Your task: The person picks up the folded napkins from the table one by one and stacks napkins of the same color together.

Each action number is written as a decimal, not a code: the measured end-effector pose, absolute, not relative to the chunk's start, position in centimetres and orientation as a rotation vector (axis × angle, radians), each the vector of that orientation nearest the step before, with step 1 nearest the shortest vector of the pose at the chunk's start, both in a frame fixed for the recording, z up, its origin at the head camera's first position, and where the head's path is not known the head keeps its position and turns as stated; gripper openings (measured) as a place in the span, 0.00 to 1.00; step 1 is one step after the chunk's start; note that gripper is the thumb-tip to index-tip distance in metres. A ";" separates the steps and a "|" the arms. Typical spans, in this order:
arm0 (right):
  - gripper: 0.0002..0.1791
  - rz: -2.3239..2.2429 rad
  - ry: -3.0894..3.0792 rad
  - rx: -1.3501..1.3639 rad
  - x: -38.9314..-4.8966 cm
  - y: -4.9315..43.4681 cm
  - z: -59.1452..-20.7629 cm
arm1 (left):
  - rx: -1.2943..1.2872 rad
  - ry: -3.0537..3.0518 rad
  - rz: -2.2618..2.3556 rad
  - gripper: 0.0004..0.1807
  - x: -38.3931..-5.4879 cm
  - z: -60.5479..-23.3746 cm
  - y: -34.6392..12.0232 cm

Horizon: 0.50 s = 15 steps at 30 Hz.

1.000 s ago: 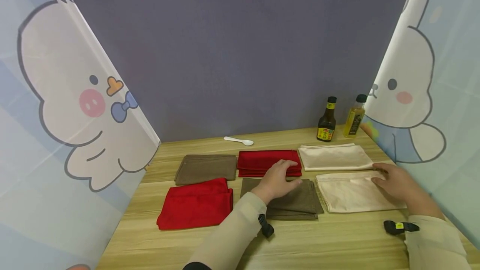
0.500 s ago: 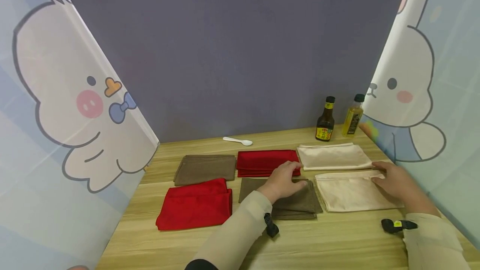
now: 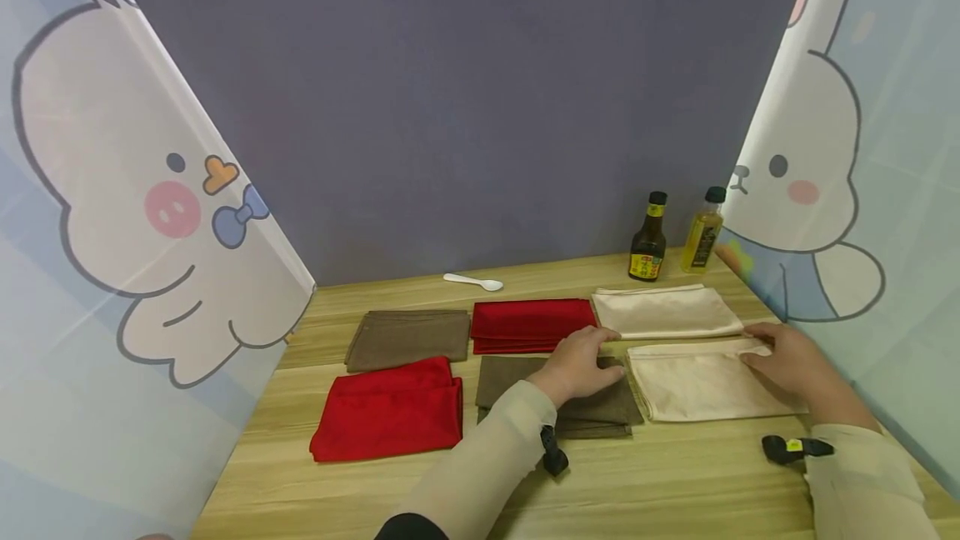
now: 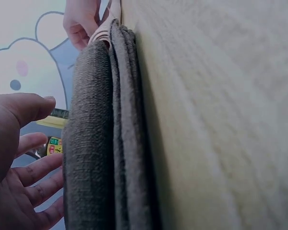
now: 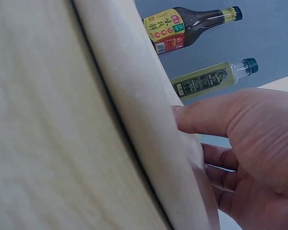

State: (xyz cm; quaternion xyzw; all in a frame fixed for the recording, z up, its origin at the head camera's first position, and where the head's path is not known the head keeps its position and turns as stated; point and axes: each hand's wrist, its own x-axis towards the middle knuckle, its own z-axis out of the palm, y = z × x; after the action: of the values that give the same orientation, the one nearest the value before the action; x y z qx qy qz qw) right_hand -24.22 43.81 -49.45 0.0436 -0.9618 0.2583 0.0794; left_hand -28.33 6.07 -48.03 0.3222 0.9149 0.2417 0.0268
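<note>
Over the near grey-brown folded cloth [image 3: 510,382], my left hand [image 3: 577,367] is spread with thumb and fingers apart. In the left wrist view that hand [image 4: 24,163] holds nothing, and the layered cloth [image 4: 89,139] lies beside its fingertips. My right hand [image 3: 783,361] is at the right end of the near cream folded cloth [image 3: 705,382]. From the right wrist, the thumb touches the cream cloth [image 5: 139,105], and the fingers lie loosely bent by its far side, partly hidden. The far cream cloth [image 3: 663,312] lies just beyond.
A far red cloth [image 3: 528,319], a near red cloth [image 3: 390,415] and a far grey-brown cloth [image 3: 408,336] lie folded on the wooden table [image 3: 300,490]. A white spoon [image 3: 472,282], a dark sauce bottle [image 3: 648,240] and an oil bottle [image 3: 703,232] stand or lie along the back.
My left hand has shifted right across the near grey-brown cloth, toward the near cream cloth. The right hand stays at the cream cloth's end. The head view has turned slightly.
</note>
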 end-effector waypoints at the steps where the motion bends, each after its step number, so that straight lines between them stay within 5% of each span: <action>1: 0.29 0.775 -2.884 0.118 -24.2 43.8 -49.3 | 0.984 2.828 0.732 0.31 -28.3 -48.1 6.2; 15: 0.32 0.788 -2.990 -0.047 -23.5 44.1 -48.5 | 1.004 2.865 0.515 0.31 -27.8 -48.3 8.6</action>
State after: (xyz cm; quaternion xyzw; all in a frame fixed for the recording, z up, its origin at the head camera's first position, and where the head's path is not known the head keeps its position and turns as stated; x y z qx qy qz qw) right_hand -23.50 44.12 -48.47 -0.0153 -0.9666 0.2547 0.0243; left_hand -27.81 8.64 -48.29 0.3259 0.9300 0.1672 0.0314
